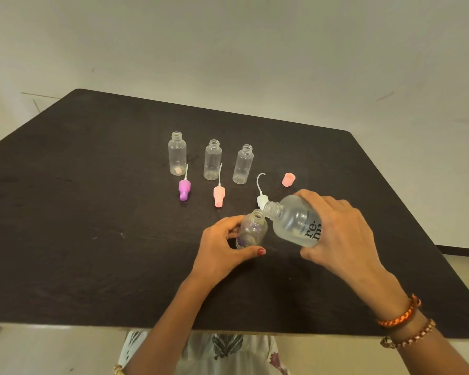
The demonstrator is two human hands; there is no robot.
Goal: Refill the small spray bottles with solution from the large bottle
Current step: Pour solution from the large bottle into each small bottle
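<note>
My left hand [222, 247] curls round a small clear bottle [251, 230]; my right hand [339, 228] grips the tilted large bottle [293, 220], its neck beside the small bottle's mouth.

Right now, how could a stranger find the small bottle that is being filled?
On the dark table, three small uncapped bottles stand in a far row. Nearer the person, the left hand holds a fourth small bottle. Only this one has the large bottle tilted over its mouth.
</note>
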